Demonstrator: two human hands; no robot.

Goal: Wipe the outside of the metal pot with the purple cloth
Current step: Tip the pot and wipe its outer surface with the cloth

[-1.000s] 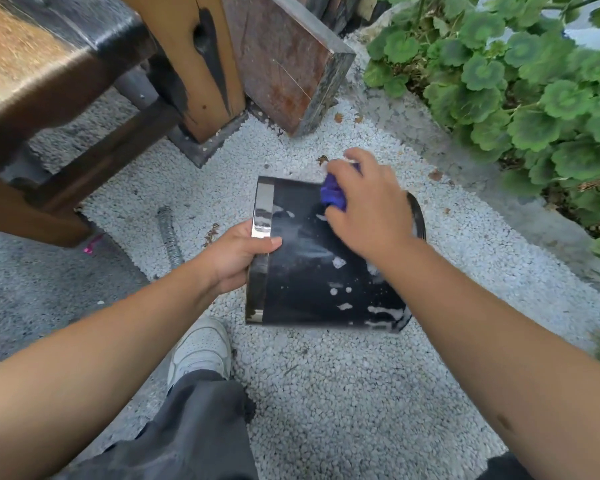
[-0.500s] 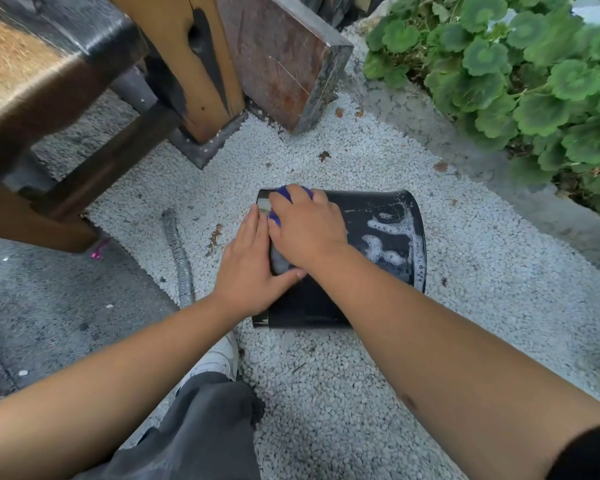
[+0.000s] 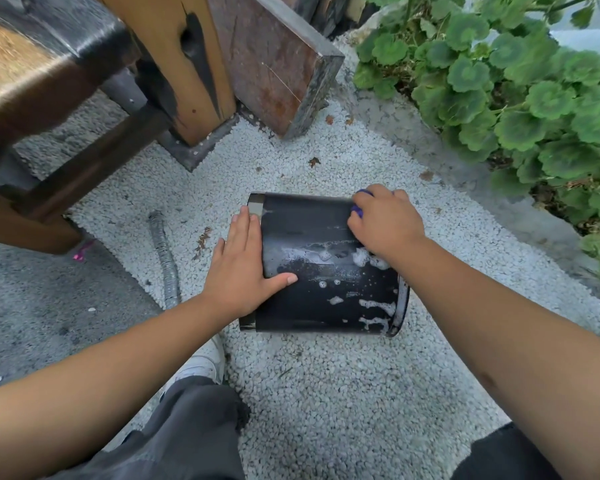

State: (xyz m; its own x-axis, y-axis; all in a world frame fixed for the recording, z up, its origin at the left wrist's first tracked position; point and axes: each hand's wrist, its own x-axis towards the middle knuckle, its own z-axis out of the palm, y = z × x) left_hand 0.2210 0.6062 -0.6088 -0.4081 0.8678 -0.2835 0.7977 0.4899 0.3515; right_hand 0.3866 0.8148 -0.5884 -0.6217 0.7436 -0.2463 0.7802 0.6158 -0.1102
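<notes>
On the white gravel [image 3: 326, 393] just ahead of our knees, in the one head view we have, the metal pot [image 3: 312, 237] lies on its side, its blackened wall facing up, its shiny rim band to the left and its base to the right. Our left hand [image 3: 243, 271] lies flat across the rim end, fingers straight and pointing away from us, thumb spread onto the dark wall; it presses rather than grasps. Our right hand [image 3: 387, 221] sits at the far right of the wall, fingers curled over the purple cloth [image 3: 358, 211], of which only a small fold shows at the fingertips. Soap suds [image 3: 361, 259] cling in patches and streaks along the near right part of the wall.

We judge the wiping to be in mid-course, with plenty of soot and foam left. To do it well, we would keep the left palm bearing down so the round pot cannot roll on the loose stones, and draw the cloth in long overlapping passes along the wall, from base to rim. We should bunch the cloth so more of it meets the metal. The underside resting on the gravel is hidden, so the pot will need turning in stages.

A wooden bench leg [image 3: 174, 64] and a rusty slab [image 3: 274, 64] stand beyond, a grey corrugated hose [image 3: 163, 258] lies to the left, and geranium leaves [image 3: 499, 81] fill the far right.
</notes>
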